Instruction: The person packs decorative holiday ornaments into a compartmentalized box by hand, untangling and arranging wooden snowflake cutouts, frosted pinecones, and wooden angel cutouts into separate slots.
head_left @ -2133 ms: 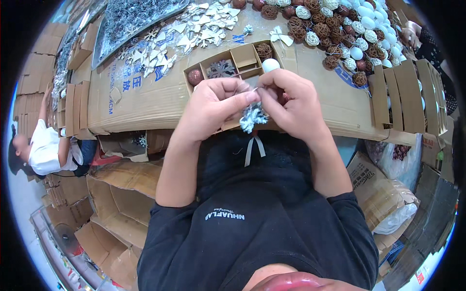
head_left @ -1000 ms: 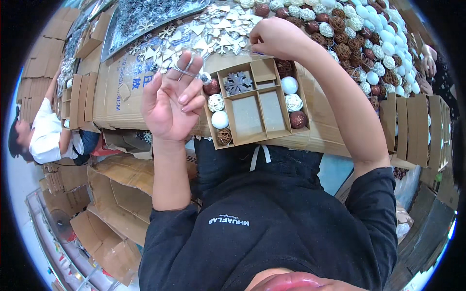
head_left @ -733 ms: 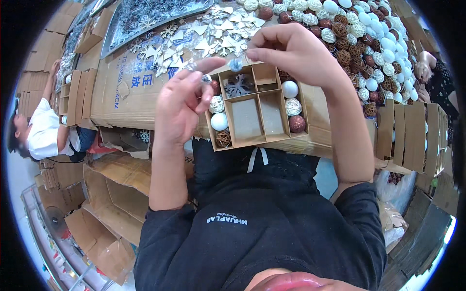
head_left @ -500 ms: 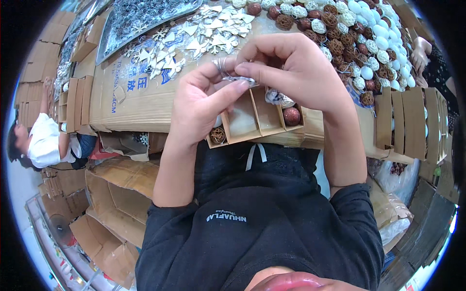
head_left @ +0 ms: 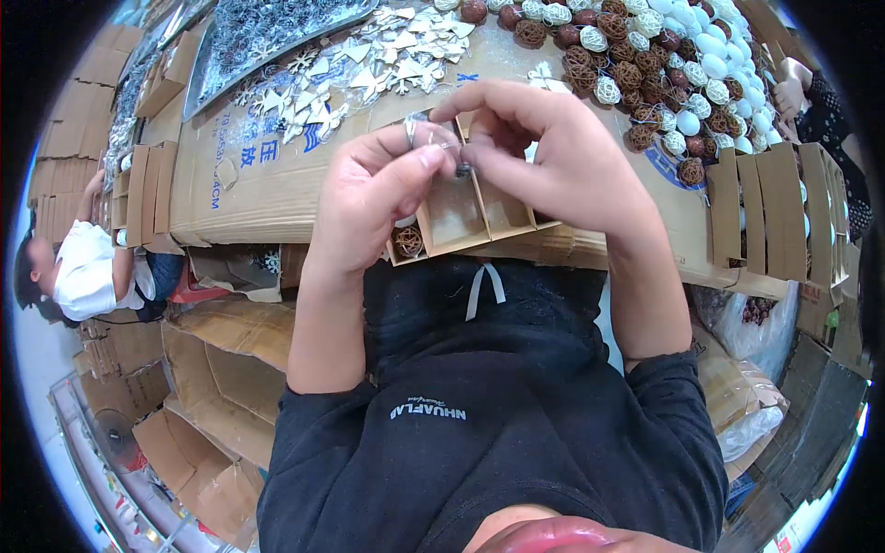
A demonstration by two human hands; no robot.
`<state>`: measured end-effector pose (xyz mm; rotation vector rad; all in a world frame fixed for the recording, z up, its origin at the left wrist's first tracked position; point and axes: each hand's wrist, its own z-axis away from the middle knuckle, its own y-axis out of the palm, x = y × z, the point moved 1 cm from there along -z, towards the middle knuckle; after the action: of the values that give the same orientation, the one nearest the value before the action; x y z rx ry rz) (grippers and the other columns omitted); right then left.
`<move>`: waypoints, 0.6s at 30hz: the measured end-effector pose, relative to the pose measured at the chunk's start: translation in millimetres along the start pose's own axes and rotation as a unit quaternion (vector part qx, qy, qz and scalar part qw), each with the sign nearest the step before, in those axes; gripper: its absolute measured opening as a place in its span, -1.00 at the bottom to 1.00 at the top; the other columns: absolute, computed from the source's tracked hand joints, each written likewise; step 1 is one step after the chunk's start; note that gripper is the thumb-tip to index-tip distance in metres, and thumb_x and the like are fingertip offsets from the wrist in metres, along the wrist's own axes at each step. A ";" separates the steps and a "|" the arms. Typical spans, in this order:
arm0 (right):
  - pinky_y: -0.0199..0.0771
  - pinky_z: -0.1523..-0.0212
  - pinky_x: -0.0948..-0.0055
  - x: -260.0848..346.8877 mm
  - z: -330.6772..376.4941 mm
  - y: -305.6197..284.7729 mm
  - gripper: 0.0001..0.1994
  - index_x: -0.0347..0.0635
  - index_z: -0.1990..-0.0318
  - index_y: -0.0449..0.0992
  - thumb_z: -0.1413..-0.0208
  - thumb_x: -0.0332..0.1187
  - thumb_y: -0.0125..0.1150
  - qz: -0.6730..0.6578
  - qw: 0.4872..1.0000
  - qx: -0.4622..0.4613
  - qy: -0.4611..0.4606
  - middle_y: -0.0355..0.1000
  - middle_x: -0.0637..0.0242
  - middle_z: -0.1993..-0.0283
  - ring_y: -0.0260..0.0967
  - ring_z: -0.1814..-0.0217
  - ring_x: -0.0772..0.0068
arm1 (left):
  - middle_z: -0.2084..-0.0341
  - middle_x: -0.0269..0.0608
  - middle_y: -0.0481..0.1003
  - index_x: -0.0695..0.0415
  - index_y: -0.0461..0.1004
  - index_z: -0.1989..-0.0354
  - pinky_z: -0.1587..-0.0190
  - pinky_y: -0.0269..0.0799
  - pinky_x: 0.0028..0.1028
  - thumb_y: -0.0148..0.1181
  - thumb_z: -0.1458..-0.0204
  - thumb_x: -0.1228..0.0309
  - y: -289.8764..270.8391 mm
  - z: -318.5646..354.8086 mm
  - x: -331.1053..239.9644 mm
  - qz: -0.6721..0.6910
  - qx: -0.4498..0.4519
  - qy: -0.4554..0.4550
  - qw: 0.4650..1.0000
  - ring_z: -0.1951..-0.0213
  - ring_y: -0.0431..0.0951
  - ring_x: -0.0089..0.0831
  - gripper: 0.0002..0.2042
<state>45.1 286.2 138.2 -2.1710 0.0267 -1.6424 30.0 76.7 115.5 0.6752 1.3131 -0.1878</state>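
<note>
Left hand (head_left: 373,198) and right hand (head_left: 553,161) meet at the picture's centre, fingertips pressed together over a small dark ornament piece (head_left: 463,170). Both hands pinch it; what it is exactly cannot be told, since the fingers cover most of it. Left thumb and forefinger are closed on it from 9 o'clock, right fingers curl over it from 3 o'clock. A thin metal loop (head_left: 411,132) shows at the left fingertips.

Directly under the hands: a shallow cardboard tray with dividers (head_left: 461,217), lying on the table (head_left: 267,184), which is covered with flattened brown cardboard. Two middle compartments show bare. A brown woven ball (head_left: 407,241) sits in the compartment at the tray's 7 o'clock corner, just below the left palm. The other compartments are hidden by the hands.

At 11 o'clock from the hands: a loose heap of white star and angel cut-outs (head_left: 369,69). Beyond it, a tray of silver glitter snowflakes (head_left: 267,28).

At 1 o'clock: a large pile of brown wicker balls and white balls (head_left: 654,64), mixed together.

At 3 o'clock: flat folded cardboard dividers (head_left: 774,212) stacked on the table edge.

At 9 o'clock, well apart and below table level: another person in a white shirt (head_left: 78,276), among brown cartons (head_left: 212,369).
</note>
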 end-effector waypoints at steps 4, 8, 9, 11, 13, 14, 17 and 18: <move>0.42 0.42 0.46 -2.1 11.4 7.2 -0.69 -0.17 -0.01 0.61 -0.08 -0.45 0.27 -0.001 0.999 0.046 0.010 0.42 0.30 0.53 0.33 0.53 0.54 | 0.43 -0.43 0.55 0.26 0.62 0.21 0.34 0.36 -0.62 0.30 -0.17 0.44 5.9 13.9 -4.2 -0.120 0.057 -0.078 0.988 0.38 0.46 -0.73 -0.86; 0.44 0.41 0.38 -8.1 25.5 16.9 -0.75 -0.19 0.08 0.62 -0.06 -0.45 0.28 -0.006 0.998 0.065 0.020 0.47 0.21 0.49 0.40 0.50 0.37 | 0.51 -0.48 0.49 0.26 0.58 0.32 0.37 0.31 -0.61 0.36 -0.11 0.44 5.0 19.8 -11.1 -0.230 0.149 -0.131 0.953 0.42 0.36 -0.74 -0.86; 0.44 0.41 0.38 -8.2 27.4 17.8 -0.77 -0.19 0.10 0.62 -0.07 -0.45 0.28 -0.024 0.997 0.057 0.037 0.46 0.21 0.49 0.41 0.50 0.36 | 0.51 -0.41 0.48 0.26 0.56 0.35 0.34 0.33 -0.56 0.37 -0.10 0.44 4.3 18.6 -12.4 -0.240 0.156 -0.127 0.950 0.41 0.38 -0.67 -0.85; 0.40 0.41 0.45 -14.7 33.2 21.6 -0.83 -0.24 0.16 0.61 -0.06 -0.51 0.25 -0.023 0.999 0.043 0.022 0.43 0.30 0.46 0.37 0.46 0.48 | 0.45 -0.30 0.49 0.27 0.54 0.34 0.29 0.36 -0.50 0.37 -0.08 0.44 6.6 18.1 -15.3 -0.265 0.188 -0.082 0.942 0.36 0.42 -0.59 -0.84; 0.39 0.40 0.38 -11.5 33.7 21.2 -0.87 -0.26 0.26 0.57 0.00 -0.50 0.30 -0.010 1.000 0.018 0.004 0.39 0.24 0.46 0.36 0.45 0.31 | 0.37 -0.23 0.50 0.28 0.53 0.34 0.27 0.38 -0.44 0.37 -0.05 0.46 6.9 16.2 -11.4 -0.280 0.206 -0.036 0.937 0.32 0.45 -0.49 -0.84; 0.39 0.40 0.39 -10.7 35.1 20.9 -0.87 -0.26 0.26 0.57 0.00 -0.51 0.29 -0.014 1.000 0.007 -0.004 0.39 0.25 0.44 0.35 0.44 0.33 | 0.35 -0.23 0.50 0.28 0.53 0.35 0.26 0.38 -0.43 0.37 -0.03 0.47 8.4 16.0 -13.9 -0.336 0.196 0.001 0.921 0.32 0.45 -0.47 -0.84; 0.36 0.40 0.44 -12.6 42.1 15.3 -0.87 -0.28 0.26 0.55 0.00 -0.53 0.27 -0.011 1.000 -0.008 0.002 0.33 0.31 0.42 0.31 0.43 0.43 | 0.31 -0.26 0.52 0.27 0.53 0.35 0.37 0.37 -0.48 0.36 0.01 0.52 12.1 11.0 -7.9 -0.376 0.107 0.097 0.915 0.42 0.44 -0.50 -0.87; 0.35 0.41 0.45 -13.2 44.0 13.5 -0.87 -0.29 0.26 0.54 -0.01 -0.53 0.28 -0.007 1.000 -0.008 0.011 0.33 0.32 0.42 0.30 0.44 0.46 | 0.30 -0.27 0.51 0.27 0.54 0.33 0.41 0.35 -0.50 0.36 0.02 0.54 13.8 12.4 -7.3 -0.372 0.058 0.071 0.924 0.46 0.42 -0.54 -0.88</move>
<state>84.9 291.1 112.0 -2.1694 0.0307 -1.6800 45.0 79.0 128.3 0.2579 1.6629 -0.8515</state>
